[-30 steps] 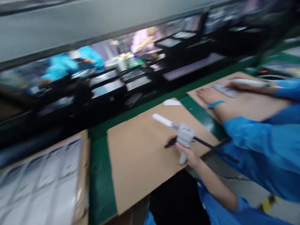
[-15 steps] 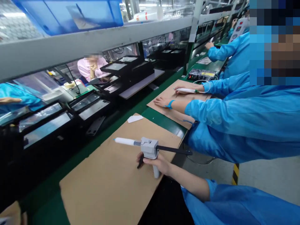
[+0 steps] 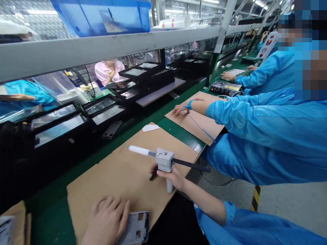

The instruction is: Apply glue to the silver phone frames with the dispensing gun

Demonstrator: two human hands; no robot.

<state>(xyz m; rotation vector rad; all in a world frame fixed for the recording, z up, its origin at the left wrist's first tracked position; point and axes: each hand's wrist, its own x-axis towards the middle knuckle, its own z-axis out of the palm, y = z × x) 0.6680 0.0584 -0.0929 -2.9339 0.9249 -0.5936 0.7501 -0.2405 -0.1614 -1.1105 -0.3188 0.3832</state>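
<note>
In my right hand (image 3: 172,177) is a grey glue gun (image 3: 165,159), with my fingers wrapped round its grip and black trigger. Its white cartridge (image 3: 139,150) points to the left over the cardboard sheet (image 3: 107,177), and a black rod sticks out behind. At the lower edge of the view, my left hand (image 3: 109,217) grips a grey phone frame (image 3: 135,226) with square cut-outs. The palm covers part of this frame. A small white piece (image 3: 150,128) lies at the far edge of the cardboard.
Black trays (image 3: 58,127) with phone parts line the left side. A loose dark frame (image 3: 112,129) lies beside them. A co-worker's hand (image 3: 180,108) rests on another cardboard sheet to the right. Overhead, a shelf beam (image 3: 102,49) carries a blue bin (image 3: 107,17).
My left hand has come into view at the bottom with the phone frame. The right hand still holds the glue gun in nearly the same place. The view has shifted slightly.
</note>
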